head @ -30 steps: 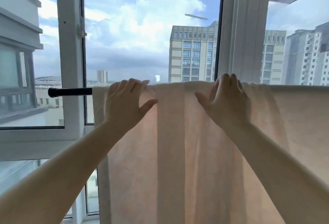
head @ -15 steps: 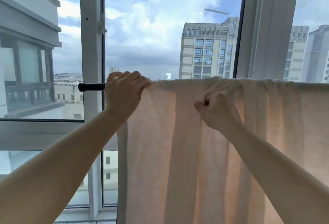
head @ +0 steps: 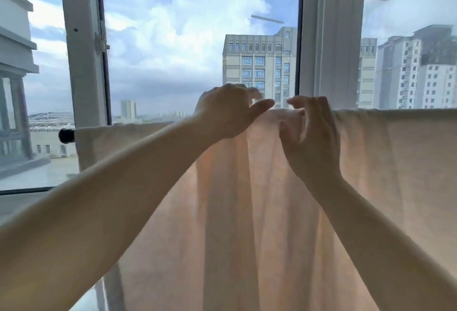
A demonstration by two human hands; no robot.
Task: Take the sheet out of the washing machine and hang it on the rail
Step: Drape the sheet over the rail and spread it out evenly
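Observation:
A pale peach sheet (head: 247, 224) hangs over the black rail (head: 66, 135), which spans the window; only the rail's left end shows. My left hand (head: 230, 110) hovers at the sheet's top edge near the middle, fingers curved and thumb apart, with the building showing between them. Just to its right, my right hand (head: 309, 137) has its fingers hooked over the top edge and its thumb on the front of the fabric, pinching a fold there. The sheet falls in long vertical folds below both hands. No washing machine is in view.
White window frames (head: 81, 63) stand left of centre, and a wide white post (head: 331, 38) stands behind my right hand. Buildings and cloudy sky lie beyond the glass. The sheet stretches to the right edge of the view.
My left hand has let go of the sheet's left end near the rail tip and moved right to the middle. My right hand has risen to the top edge.

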